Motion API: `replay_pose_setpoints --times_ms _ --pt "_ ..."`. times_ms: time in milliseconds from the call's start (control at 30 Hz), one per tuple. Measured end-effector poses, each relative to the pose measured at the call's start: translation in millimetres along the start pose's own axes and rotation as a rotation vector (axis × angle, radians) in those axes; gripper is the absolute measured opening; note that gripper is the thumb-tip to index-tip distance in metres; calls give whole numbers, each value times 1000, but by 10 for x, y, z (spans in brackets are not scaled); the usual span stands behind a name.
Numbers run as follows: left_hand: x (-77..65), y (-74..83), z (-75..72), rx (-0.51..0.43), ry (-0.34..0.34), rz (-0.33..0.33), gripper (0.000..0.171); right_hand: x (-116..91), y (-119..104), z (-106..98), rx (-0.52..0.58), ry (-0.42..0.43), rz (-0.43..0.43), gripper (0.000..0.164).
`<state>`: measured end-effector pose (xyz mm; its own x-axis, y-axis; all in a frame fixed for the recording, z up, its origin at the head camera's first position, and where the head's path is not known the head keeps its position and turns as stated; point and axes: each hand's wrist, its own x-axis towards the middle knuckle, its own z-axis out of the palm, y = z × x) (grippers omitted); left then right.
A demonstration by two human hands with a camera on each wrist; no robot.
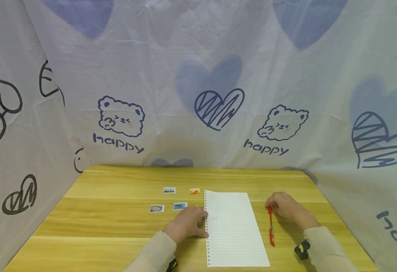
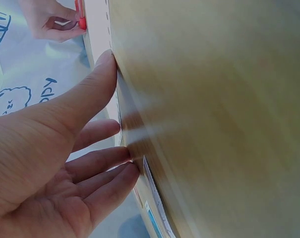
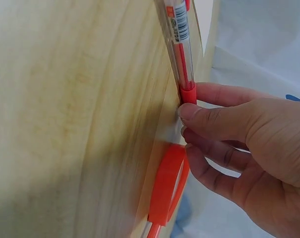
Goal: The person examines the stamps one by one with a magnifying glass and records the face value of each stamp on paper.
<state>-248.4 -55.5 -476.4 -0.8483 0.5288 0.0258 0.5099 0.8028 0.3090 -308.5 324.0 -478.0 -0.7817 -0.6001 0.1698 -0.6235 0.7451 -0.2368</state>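
A lined sheet of loose-leaf paper (image 1: 234,230) with punched holes along its left side lies on the table. My left hand (image 1: 189,224) touches its left edge with thumb and fingertips, the fingers loosely spread. In the right wrist view, my right hand (image 3: 239,139) pinches the red end of a clear-barrelled pen (image 3: 182,49) between thumb and fingers. In the head view the red pen (image 1: 271,228) lies right of the paper, pointing toward the front. An orange-red looped object (image 3: 167,183), its kind unclear, is beside the right fingers; the head view does not show it clearly.
Left of the paper lie several stamps: a grey one (image 1: 169,190), a yellow-red one (image 1: 195,191), a greenish one (image 1: 157,208) and a blue one (image 1: 180,206). The wooden table (image 1: 93,223) backs onto a printed white curtain (image 1: 171,94).
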Motion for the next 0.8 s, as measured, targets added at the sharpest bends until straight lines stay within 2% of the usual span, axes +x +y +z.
replay_pose_setpoints --times_ms 100,300,367,567,800 --pt "3 -1 6 2 0 2 65 -18 -9 -10 27 -7 27 27" --pt "0 2 12 4 -1 2 65 -37 -55 -88 139 -22 187 23" --pt "0 2 10 5 0 0 65 -30 -70 -117 154 -20 216 22" --pt "-8 9 -3 1 0 1 64 9 -103 -175 143 1 220 26" --pt "-9 16 -17 -1 -3 7 64 57 -208 -215 207 29 196 33"
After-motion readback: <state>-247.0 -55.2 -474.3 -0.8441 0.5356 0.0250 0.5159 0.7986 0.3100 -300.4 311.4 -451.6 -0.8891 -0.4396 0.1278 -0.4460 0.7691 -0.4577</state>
